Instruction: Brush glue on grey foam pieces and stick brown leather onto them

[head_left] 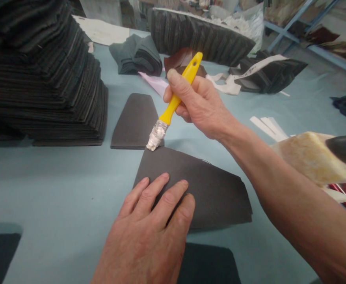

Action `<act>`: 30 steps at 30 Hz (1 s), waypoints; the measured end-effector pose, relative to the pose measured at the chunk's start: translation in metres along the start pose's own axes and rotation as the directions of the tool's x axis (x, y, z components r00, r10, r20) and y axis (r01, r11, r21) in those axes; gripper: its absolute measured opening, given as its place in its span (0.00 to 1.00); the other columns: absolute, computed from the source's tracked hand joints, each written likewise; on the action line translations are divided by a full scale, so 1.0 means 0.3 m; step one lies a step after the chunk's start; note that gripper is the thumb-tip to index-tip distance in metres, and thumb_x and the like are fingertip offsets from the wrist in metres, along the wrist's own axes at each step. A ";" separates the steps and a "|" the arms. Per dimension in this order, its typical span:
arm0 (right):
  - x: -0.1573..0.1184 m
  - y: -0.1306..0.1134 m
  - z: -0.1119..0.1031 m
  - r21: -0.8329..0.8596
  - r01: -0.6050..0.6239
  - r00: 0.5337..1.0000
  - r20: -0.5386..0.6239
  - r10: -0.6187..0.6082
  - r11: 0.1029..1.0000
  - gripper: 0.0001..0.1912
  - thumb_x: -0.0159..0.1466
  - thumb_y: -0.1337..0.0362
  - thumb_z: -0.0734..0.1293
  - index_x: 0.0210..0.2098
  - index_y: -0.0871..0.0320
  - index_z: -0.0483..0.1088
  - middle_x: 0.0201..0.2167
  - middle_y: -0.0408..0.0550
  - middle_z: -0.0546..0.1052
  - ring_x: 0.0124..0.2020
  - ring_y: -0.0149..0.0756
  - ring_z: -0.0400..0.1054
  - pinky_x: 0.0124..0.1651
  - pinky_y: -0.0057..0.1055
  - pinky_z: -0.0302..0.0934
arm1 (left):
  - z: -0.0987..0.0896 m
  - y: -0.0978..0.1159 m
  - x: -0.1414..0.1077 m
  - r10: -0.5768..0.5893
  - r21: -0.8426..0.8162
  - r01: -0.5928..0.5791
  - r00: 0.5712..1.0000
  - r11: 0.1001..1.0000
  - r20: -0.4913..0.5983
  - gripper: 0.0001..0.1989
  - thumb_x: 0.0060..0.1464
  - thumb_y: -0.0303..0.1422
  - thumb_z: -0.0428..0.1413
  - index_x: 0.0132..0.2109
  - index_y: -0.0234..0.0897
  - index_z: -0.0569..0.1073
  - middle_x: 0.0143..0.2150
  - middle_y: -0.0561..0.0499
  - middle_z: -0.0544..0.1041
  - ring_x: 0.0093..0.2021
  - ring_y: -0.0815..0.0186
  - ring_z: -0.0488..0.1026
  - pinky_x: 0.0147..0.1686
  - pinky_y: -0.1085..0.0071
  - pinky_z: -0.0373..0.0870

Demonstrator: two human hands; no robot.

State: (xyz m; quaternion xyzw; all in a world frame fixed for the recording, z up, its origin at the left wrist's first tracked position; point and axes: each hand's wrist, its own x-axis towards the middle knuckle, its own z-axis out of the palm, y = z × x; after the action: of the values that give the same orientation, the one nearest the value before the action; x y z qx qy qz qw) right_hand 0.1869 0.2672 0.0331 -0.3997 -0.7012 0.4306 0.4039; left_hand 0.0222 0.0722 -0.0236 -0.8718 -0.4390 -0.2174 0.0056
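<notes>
My right hand (195, 96) grips a paintbrush (179, 92) by its yellow handle. The brush head is caked in a whitish substance, and its tip meets the upper left corner of a dark cut panel (214, 181). Fingers spread, my left hand (155, 221) lies flat on that same panel. Just beyond it sits a smaller stack of dark panels (136, 118). Part of another dark panel (210, 262) shows near the bottom edge, partly covered by my left hand.
A tall stack of dark pieces (43, 90) rises at the left. Along the back are a folded dark bundle (140, 55), a long row of dark pieces (196, 37) and pale strips (229, 83). A yellowish stained container (306, 157) stands at the right beside my forearm.
</notes>
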 end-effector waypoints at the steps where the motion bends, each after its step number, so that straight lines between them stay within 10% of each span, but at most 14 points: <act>1: 0.000 -0.001 0.000 -0.010 0.001 1.000 0.001 -0.001 1.000 0.33 0.68 0.30 0.68 0.29 0.54 0.73 0.18 0.35 0.58 0.20 0.25 0.50 0.22 0.26 0.46 | 0.002 0.000 -0.002 -0.004 -0.001 0.004 1.000 1.000 0.013 0.21 0.66 0.27 0.52 0.62 0.50 0.76 0.67 0.59 0.81 0.68 0.56 0.76 0.67 0.54 0.73; 30: 0.023 -0.027 -0.001 -0.112 0.229 0.967 0.143 -0.212 0.967 0.30 0.79 0.42 0.61 0.30 0.58 0.70 0.19 0.34 0.57 0.22 0.25 0.50 0.29 0.28 0.53 | -0.014 0.008 0.023 0.000 -0.023 -0.002 0.998 1.000 -0.056 0.18 0.67 0.27 0.50 0.58 0.47 0.77 0.62 0.60 0.83 0.64 0.57 0.76 0.63 0.55 0.65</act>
State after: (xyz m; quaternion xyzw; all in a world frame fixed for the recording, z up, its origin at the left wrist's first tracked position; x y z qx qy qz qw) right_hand 0.1830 0.2709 0.0421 -0.3154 -0.7922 0.3622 0.3766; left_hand 0.0261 0.0752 -0.0168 -0.8655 -0.4358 -0.2467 0.0081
